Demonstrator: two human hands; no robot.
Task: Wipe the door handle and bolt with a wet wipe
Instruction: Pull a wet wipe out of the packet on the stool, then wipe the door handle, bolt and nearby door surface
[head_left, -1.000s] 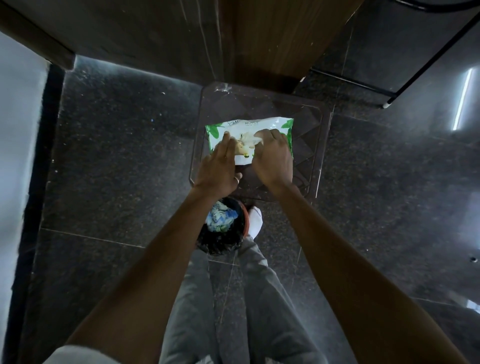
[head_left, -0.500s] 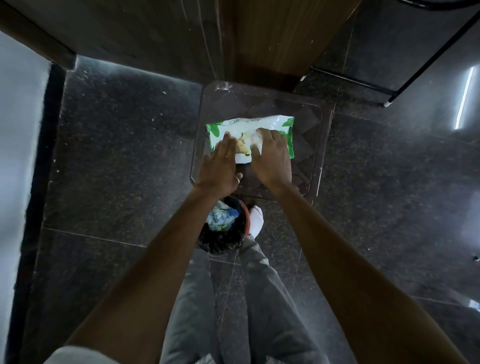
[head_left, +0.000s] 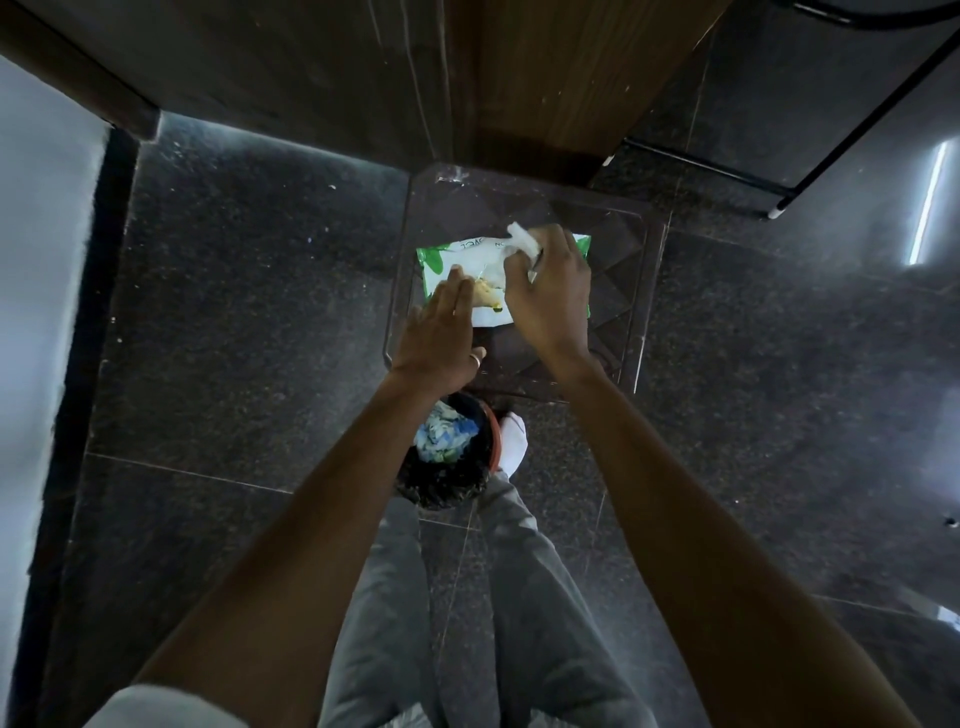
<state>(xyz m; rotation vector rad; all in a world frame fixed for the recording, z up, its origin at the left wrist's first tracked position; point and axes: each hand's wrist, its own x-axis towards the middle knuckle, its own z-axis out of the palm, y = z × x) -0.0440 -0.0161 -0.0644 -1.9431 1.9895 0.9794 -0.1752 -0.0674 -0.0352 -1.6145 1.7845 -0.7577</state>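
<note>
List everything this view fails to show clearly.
- The door handle and bolt: outside the downward head view.
- The wet wipe: head view, mostly covered by the right hand gripping it.
- Opening of the wipes pack: head view, hidden by the right hand and left hand.
- Pack lettering: head view, too small to read.

head view | worn wide-angle camera is pointed almost straight down | stool (head_left: 618, 244) is framed near, centre | wooden door (head_left: 545, 78) is seen at 12 o'clock
</note>
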